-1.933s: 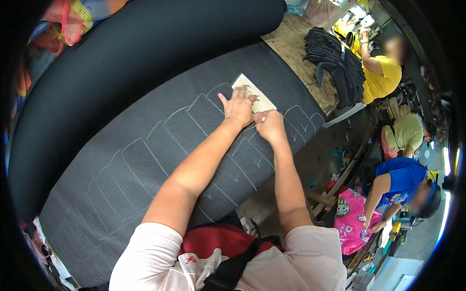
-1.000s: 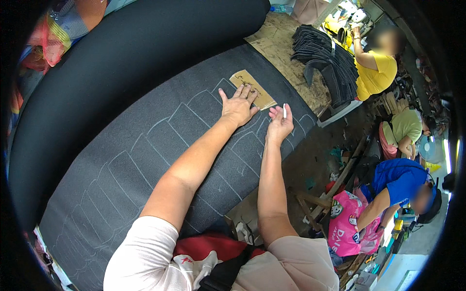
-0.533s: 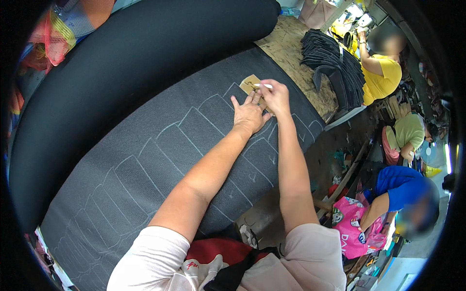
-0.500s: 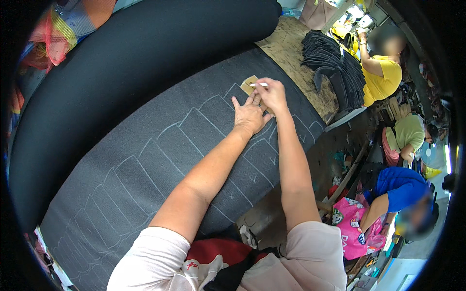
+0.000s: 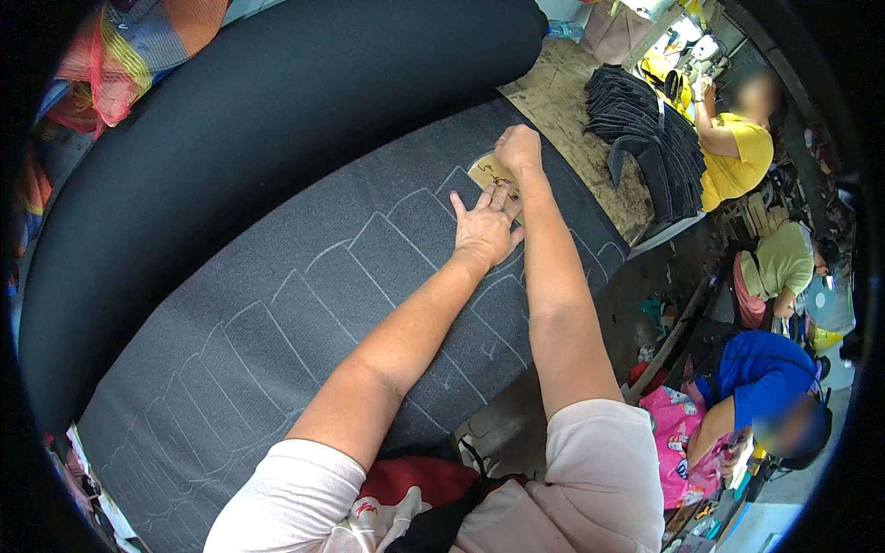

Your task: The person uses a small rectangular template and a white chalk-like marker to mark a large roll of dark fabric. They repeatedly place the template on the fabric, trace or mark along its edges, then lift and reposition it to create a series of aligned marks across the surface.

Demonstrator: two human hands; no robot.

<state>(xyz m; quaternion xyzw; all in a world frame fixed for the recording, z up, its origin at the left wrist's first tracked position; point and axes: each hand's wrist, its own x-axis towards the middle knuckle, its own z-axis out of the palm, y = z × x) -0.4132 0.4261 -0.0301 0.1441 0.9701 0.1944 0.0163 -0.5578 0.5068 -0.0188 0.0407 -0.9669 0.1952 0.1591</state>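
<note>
On the dark grey fabric (image 5: 359, 304), covered in rows of white drawn outlines, lies a tan card template (image 5: 485, 170) with dark handwriting. My left hand (image 5: 485, 230) presses it flat, its fingers spread across the lower part of the card. Just beyond the card's far right edge is my right hand (image 5: 520, 149), closed in a writing grip. The white pen it held half a second ago is now hidden behind the fingers. Part of the template is covered by my left hand and right forearm.
A thick black roll of fabric (image 5: 277, 120) runs along the far side. Past the cloth's edge, a worn wooden board (image 5: 553, 101) carries a stack of cut black pieces (image 5: 645, 138). Several people sit at work on the right, one with a pink bag (image 5: 668, 433).
My right hand has moved up and slightly round the template's far edge, and the pen has gone out of sight. The left hand stays on the card. The whole view has shifted slightly.
</note>
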